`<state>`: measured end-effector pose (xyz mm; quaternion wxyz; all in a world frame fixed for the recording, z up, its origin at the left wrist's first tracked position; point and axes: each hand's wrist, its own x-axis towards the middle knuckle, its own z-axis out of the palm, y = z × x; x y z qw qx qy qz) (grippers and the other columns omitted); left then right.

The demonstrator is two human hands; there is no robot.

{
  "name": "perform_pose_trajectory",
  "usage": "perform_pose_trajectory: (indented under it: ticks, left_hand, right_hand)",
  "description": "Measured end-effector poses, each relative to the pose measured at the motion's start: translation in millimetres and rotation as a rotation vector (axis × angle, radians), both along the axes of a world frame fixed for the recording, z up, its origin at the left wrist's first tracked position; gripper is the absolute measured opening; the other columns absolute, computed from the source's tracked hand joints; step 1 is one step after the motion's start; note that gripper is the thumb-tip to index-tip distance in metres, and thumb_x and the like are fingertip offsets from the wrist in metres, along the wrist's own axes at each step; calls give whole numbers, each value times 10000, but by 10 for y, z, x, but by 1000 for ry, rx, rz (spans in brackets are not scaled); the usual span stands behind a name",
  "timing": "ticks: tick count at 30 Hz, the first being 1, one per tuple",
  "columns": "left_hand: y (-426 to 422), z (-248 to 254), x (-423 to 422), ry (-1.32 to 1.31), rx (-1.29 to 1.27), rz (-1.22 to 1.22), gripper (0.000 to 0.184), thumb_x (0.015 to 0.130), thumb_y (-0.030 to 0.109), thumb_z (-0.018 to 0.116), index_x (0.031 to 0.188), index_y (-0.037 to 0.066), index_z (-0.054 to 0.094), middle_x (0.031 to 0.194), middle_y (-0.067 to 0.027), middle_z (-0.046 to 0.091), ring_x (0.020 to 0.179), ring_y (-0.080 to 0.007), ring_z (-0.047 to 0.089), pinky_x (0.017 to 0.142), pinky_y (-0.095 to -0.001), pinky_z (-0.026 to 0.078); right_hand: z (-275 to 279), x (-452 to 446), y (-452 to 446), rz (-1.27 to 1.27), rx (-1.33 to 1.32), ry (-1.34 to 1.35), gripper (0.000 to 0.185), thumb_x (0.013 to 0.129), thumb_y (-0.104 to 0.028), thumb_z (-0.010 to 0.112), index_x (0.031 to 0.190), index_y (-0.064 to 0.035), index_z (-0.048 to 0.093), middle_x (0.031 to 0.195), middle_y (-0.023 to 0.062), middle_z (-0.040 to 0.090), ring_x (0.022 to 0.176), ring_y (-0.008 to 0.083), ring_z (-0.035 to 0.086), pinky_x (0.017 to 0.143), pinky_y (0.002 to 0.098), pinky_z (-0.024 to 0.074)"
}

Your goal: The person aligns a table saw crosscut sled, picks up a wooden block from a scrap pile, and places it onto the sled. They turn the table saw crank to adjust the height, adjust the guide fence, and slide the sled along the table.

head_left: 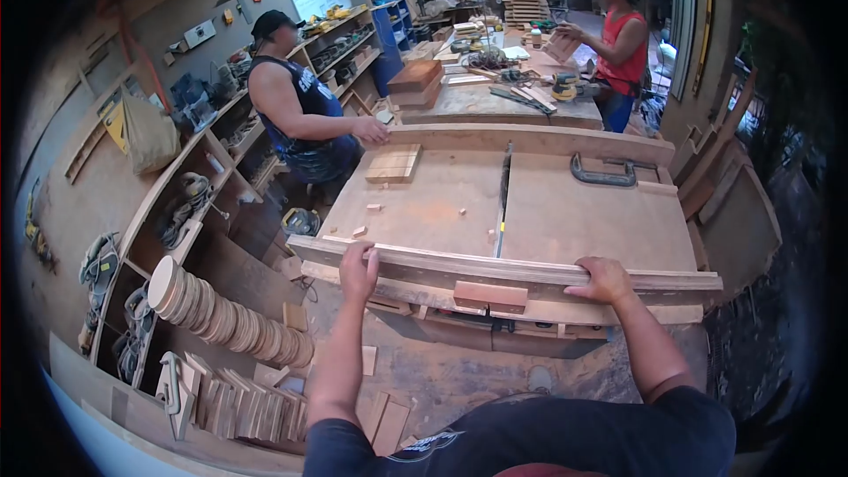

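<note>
My left hand (358, 273) grips the near wooden fence (459, 263) of a large crosscut sled toward its left end. Farther right along the same fence, my right hand (604, 281) is closed over the top edge, thumb on the near side. Between my hands, a small wood block (490, 297) sits against the fence's near face. A dark slot (505, 185) runs across the sled's plywood base (592, 221). Left of it, by the far fence (530, 137), lies a striped wood block (394, 163). A C-clamp (603, 173) rests at the right by thin wood strips.
One person (300, 110) stands at the far left, a hand near the far fence. Another person (617, 44) holds a wood piece behind a cluttered bench (495, 106). Small offcuts (374, 208) lie on the base. Stacked round discs (225, 314) and shelves stand left.
</note>
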<state>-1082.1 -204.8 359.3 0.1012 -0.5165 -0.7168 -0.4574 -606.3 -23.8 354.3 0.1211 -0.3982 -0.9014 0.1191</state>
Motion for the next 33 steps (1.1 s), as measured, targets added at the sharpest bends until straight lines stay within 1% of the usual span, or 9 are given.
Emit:
perform_pose_trajectory:
  ticks: [1,4,6,9,12,16,20,29,33]
  left_hand:
    - [68,86,9,230,-55,-85,181,859,152,632,998,36,631,955,-154,634,927,-354,601,855,-413,476]
    - [326,74,-4,377,-200,-303,203,848,170,633,1013,51,623,985,-155,624,962,-376,579,882,-439,459]
    - [491,-80,-33,346,-266,-350,227,867,239,616,990,50,641,956,-154,648,949,-358,596,875,-436,465]
    - [678,-202,-39,9,-567,-214,370,909,407,566,978,63,683,874,-165,685,885,-355,636,842,-444,482]
    - [881,-185,-127,-137,-734,-164,425,920,467,536,989,77,690,889,-165,690,895,-347,647,832,-440,489]
    - [954,-141,3,31,-792,-106,440,917,497,528,973,93,691,874,-153,700,892,-329,658,818,-428,498]
    - [901,-181,10,-4,-686,-70,432,903,492,551,927,84,691,773,-128,690,821,-331,661,766,-436,498]
    - [891,-303,28,-17,-434,71,320,857,370,648,828,53,672,734,-125,664,689,-294,628,664,-411,485]
    - [904,-271,38,-4,-493,83,342,848,364,658,758,34,658,639,-138,622,608,-302,607,604,-412,468]
  right_hand:
    - [-4,7,-2,1,-9,2,656,684,-606,723,1066,-75,669,1021,131,682,974,309,646,868,409,505]
    - [-2,11,3,7,-7,10,658,684,-610,723,1064,-75,666,1015,130,682,968,309,647,865,408,505]
    - [-21,15,8,2,-4,13,657,683,-612,723,1057,-75,665,1008,130,682,966,310,647,863,409,505]
    - [-44,18,24,8,0,5,653,682,-618,722,1041,-76,662,994,128,681,958,313,648,859,413,506]
    - [-48,26,32,22,-17,-9,639,687,-621,716,1023,-80,660,980,129,680,947,317,648,850,419,507]
    - [-23,23,59,18,-7,-8,632,697,-621,705,1023,-81,658,972,134,681,943,313,650,843,421,508]
    - [-35,33,74,38,-15,-30,636,708,-621,696,1035,-77,650,961,140,680,936,316,652,833,427,511]
    - [-33,63,105,79,-42,-44,638,735,-623,673,1050,-70,626,972,144,663,949,324,640,857,430,498]
    - [-7,75,143,91,-77,-24,629,752,-600,670,1087,-71,611,996,149,654,974,323,629,868,432,492]
